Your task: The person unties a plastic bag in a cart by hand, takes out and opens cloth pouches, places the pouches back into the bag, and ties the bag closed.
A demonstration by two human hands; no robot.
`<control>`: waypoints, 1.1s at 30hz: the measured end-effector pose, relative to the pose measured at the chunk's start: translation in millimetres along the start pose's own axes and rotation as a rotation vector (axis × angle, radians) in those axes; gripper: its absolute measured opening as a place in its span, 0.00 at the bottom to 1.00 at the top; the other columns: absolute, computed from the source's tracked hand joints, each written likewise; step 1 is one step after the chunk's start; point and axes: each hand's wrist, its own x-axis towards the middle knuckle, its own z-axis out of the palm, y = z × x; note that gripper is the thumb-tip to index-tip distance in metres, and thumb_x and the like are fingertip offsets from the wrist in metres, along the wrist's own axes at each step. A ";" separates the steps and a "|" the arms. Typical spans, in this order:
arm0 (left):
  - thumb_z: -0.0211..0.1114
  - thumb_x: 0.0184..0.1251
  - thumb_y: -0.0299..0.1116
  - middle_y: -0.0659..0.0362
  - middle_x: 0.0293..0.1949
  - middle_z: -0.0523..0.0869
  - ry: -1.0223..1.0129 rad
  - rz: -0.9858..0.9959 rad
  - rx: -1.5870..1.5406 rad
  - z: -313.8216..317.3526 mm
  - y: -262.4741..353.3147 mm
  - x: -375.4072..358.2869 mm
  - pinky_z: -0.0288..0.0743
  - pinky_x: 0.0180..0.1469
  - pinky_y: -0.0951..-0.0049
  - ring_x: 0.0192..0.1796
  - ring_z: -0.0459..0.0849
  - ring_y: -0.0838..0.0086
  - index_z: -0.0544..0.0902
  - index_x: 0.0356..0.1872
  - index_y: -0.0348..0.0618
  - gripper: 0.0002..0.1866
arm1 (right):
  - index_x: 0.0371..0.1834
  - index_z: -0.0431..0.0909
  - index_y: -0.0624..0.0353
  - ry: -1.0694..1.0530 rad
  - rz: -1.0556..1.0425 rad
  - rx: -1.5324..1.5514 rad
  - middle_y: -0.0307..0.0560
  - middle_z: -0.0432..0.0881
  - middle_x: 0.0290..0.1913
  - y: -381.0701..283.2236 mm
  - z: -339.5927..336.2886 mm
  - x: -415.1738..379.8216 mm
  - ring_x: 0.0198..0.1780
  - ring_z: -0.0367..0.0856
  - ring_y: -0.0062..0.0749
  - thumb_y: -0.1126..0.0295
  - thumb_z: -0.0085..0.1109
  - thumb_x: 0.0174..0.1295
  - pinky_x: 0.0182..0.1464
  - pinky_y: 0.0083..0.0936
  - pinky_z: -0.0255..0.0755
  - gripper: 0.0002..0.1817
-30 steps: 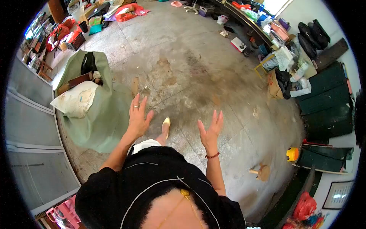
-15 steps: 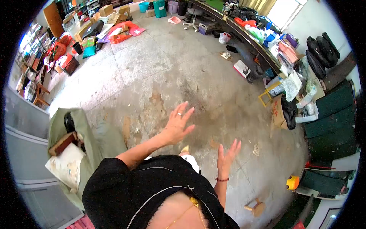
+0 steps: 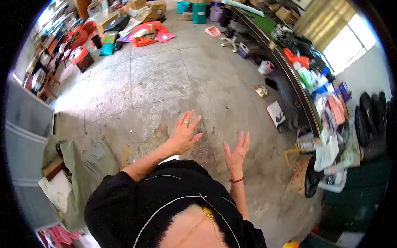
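My left hand (image 3: pixel 185 133) is held out over the grey concrete floor (image 3: pixel 161 78), fingers spread, with a ring on one finger and nothing in it. To its right, my right hand (image 3: pixel 237 156) points upward with its fingers apart, also holding nothing; a dark red bead bracelet (image 3: pixel 236 180) circles that wrist. The two hands are apart from each other and touch no object. Nearest to my left arm on the left stands a green sack (image 3: pixel 76 182) with a white slab (image 3: pixel 58 191) at its opening.
A long table (image 3: pixel 285 68) piled with bags and cloth runs along the right. By its near end are a yellow frame (image 3: pixel 292 156) and a cardboard box (image 3: pixel 299 175). Parcels on red plastic (image 3: pixel 149 40) lie at the back left; a grey chair base (image 3: pixel 230 43) stands farther back.
The view has turned and moved forward, so the small wooden stool has left it. My right hand has come closer to my left. Both hands remain empty.
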 end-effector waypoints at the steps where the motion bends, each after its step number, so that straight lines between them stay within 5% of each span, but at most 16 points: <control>1: 0.57 0.61 0.44 0.42 0.64 0.55 0.050 -0.012 0.014 1.9 -14.9 20.3 0.55 0.61 0.50 0.65 0.54 0.48 0.60 0.63 0.43 0.31 | 0.65 0.52 0.66 -0.026 -0.077 0.023 0.66 0.47 0.67 1.0 9.4 34.6 0.67 0.46 0.59 0.53 0.57 0.54 0.65 0.49 0.44 0.41; 8: 0.56 0.61 0.43 0.41 0.63 0.56 0.003 -0.255 0.068 28.1 -116.2 165.5 0.55 0.61 0.53 0.65 0.55 0.48 0.62 0.61 0.43 0.29 | 0.65 0.52 0.65 -0.085 -0.262 0.128 0.66 0.48 0.66 20.6 101.3 231.4 0.66 0.48 0.61 0.55 0.59 0.52 0.64 0.49 0.46 0.41; 13: 0.56 0.62 0.43 0.41 0.63 0.56 0.001 -0.185 0.017 40.5 -176.4 331.8 0.53 0.62 0.52 0.66 0.54 0.49 0.64 0.60 0.40 0.28 | 0.65 0.52 0.65 -0.134 -0.189 0.045 0.67 0.48 0.66 43.3 131.2 378.1 0.67 0.46 0.61 0.55 0.57 0.56 0.65 0.47 0.45 0.39; 17: 0.56 0.62 0.43 0.41 0.63 0.57 -0.096 -0.026 -0.010 50.1 -191.7 457.0 0.54 0.62 0.52 0.66 0.54 0.49 0.64 0.60 0.39 0.28 | 0.65 0.52 0.66 0.018 -0.132 0.073 0.67 0.48 0.66 86.5 131.8 465.7 0.67 0.47 0.60 0.56 0.56 0.56 0.65 0.46 0.45 0.38; 22: 0.56 0.62 0.43 0.41 0.63 0.57 -0.196 0.174 -0.102 92.7 -202.7 601.0 0.56 0.62 0.52 0.65 0.56 0.48 0.65 0.59 0.39 0.28 | 0.65 0.53 0.65 0.097 0.173 0.005 0.69 0.49 0.66 164.6 145.2 545.3 0.66 0.47 0.63 0.54 0.58 0.54 0.65 0.49 0.43 0.40; 29: 0.58 0.60 0.42 0.43 0.62 0.58 -0.212 0.276 -0.105 168.3 -227.8 791.4 0.58 0.61 0.52 0.64 0.58 0.48 0.65 0.59 0.40 0.28 | 0.63 0.56 0.67 0.022 0.254 -0.060 0.66 0.52 0.65 252.8 187.7 715.1 0.67 0.49 0.56 0.59 0.58 0.56 0.65 0.44 0.47 0.36; 33: 0.58 0.59 0.41 0.43 0.61 0.60 -0.207 0.214 -0.113 167.0 -250.0 898.1 0.59 0.60 0.53 0.62 0.60 0.48 0.65 0.58 0.39 0.28 | 0.61 0.59 0.65 -0.015 0.092 0.008 0.64 0.56 0.64 280.6 217.9 846.0 0.65 0.52 0.57 0.58 0.57 0.55 0.64 0.43 0.49 0.34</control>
